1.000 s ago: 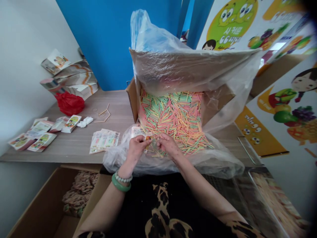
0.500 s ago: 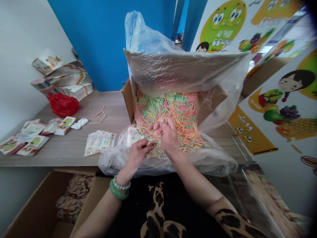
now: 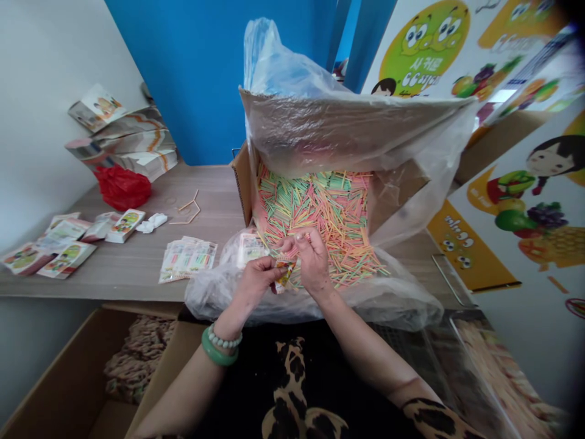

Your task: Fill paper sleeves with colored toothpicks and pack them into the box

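Yellow packet (image 3: 286,275); left hand (image 3: 255,280) pinching, right hand (image 3: 315,263) curled

Packet (image 3: 286,278) plastic-looking; liner (image 3: 315,131) glossy plastic; box (image 3: 242,183) matt cardboard.

White carton (image 3: 434,91), upper right: Hangul on green patch, seemingly "사 커로"; line beneath unclear. Orange panel (image 3: 475,259): white lettering, illegible. Held sachet (image 3: 286,272): print too small.

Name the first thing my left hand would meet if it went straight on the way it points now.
Past the printed packet it holds, the left hand would probably meet the right hand first, though their relative heights are hard to judge.
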Demonstrator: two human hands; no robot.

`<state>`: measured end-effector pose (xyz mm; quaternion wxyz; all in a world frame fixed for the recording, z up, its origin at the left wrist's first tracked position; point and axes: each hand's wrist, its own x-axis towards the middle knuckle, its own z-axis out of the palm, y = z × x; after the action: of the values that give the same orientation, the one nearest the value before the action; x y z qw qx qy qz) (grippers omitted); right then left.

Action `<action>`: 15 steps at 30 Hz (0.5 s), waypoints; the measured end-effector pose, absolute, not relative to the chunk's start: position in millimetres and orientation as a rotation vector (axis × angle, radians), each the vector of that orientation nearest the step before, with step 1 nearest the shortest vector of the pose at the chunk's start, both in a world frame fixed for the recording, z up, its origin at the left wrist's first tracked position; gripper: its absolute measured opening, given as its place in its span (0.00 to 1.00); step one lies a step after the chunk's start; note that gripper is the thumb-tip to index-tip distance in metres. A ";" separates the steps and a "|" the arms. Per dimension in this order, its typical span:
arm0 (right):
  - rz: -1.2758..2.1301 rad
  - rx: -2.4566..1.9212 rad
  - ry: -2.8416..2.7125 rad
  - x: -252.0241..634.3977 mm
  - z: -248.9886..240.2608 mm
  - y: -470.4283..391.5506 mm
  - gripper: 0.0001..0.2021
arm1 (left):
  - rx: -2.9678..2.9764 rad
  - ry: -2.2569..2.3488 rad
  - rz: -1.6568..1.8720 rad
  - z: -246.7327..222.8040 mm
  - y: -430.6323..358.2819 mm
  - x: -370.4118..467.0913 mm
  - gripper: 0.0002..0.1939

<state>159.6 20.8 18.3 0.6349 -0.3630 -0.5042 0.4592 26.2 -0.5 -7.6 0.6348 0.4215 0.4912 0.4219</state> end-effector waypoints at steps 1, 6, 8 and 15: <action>1.039 -0.835 -1.173 160.6 20.5 19.8 0.09 | 0.958 1.137 0.967 -7.8 -0.5 26.1 0.17; 1.048 -0.876 -1.321 163.9 21.1 18.8 0.10 | 0.981 1.153 0.994 -7.3 -1.3 23.1 0.14; 1.099 -0.890 -1.339 164.2 17.8 20.2 0.10 | 0.990 1.133 1.000 -6.9 -1.7 21.8 0.14; 1.368 -0.947 -1.255 163.9 10.9 24.0 0.10 | 1.055 1.106 1.064 -9.6 1.0 23.4 0.13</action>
<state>163.9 24.0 10.9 0.5042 -0.3925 -0.5200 0.5669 23.4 1.0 -9.6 0.5970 0.4543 0.4765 0.4584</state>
